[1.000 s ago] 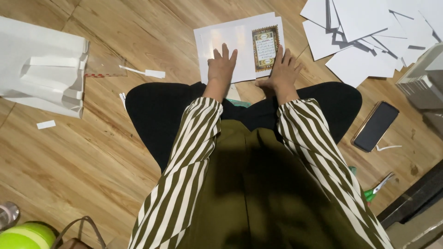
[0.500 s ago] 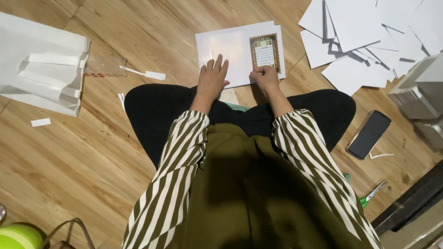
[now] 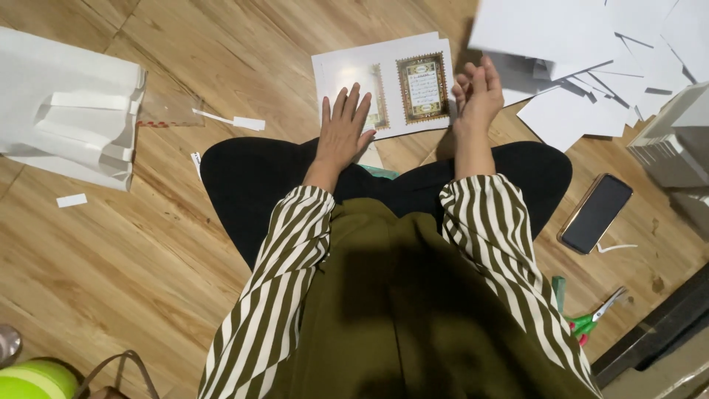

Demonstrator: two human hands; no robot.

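Plastic bag [image 3: 63, 111]: one, white, flat on the wooden floor [image 3: 133, 244] at far left, folded paper strips lying on it.
Paper scraps: two small white ones on the floor, one [image 3: 72, 200] below the bag, one [image 3: 248, 123] right of it.
Printed sheet [image 3: 384, 81]: one, white, on the floor ahead of the knees, bearing two ornate bordered panels side by side; more sheets seem stacked beneath, count cannot be told.
Left hand [image 3: 343, 133]: one, flat, palm down, fingers spread wide, resting on the sheet's near left part and covering part of the left panel.
Right hand [image 3: 476, 92]: one, raised just off the sheet's right edge, fingers loosely curled, holding nothing.
Loose paper pile [image 3: 591, 66]: many white sheets, overlapping, beyond the right hand.
Phone [image 3: 595, 213]: one, dark, face up, right of the knee.
Scissors [image 3: 594, 318]: one pair, green-handled, lower right.
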